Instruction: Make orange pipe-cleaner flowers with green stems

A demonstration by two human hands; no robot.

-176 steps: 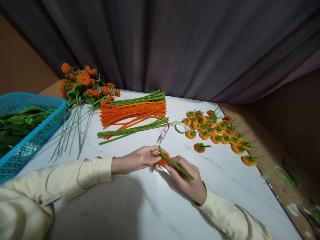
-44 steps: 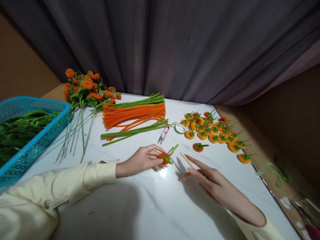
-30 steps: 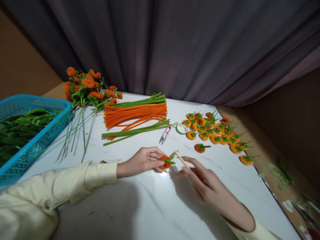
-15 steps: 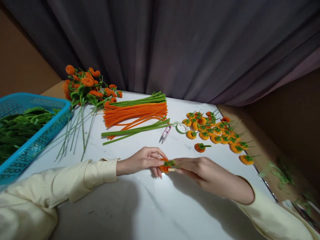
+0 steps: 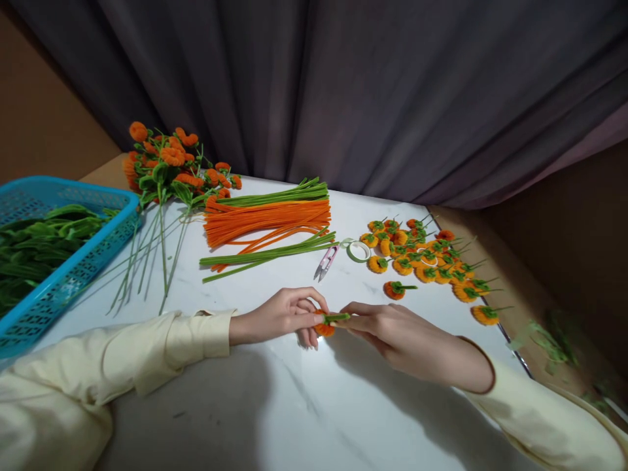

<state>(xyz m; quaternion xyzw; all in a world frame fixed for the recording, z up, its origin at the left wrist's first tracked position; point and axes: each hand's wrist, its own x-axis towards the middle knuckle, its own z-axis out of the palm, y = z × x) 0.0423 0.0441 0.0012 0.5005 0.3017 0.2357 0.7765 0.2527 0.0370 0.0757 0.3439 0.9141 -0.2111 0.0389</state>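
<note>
Between the thumb and fingers of my left hand is a small orange pipe-cleaner fruit. A green pipe-cleaner piece sticks out from it to the right. My right hand is closed in a pinch right beside it, fingertips at the green piece. A thin pale wooden stick lies in that pinch, nearly all of it hidden by the fingers. Straight ahead of the hands are pink thread snips and a roll of green tape.
Orange pipe cleaners and green pipe cleaners lie at the middle back. Several finished-looking orange fruits cluster at right. A stemmed orange bunch rests at back left, beside a blue basket of green leaves. A dark curtain hangs behind.
My right hand, earlier working at the green pipe cleaner, has come back with a wooden stick and moved left against the fruit. The green ends, spread apart before, now lie together pointing right.
</note>
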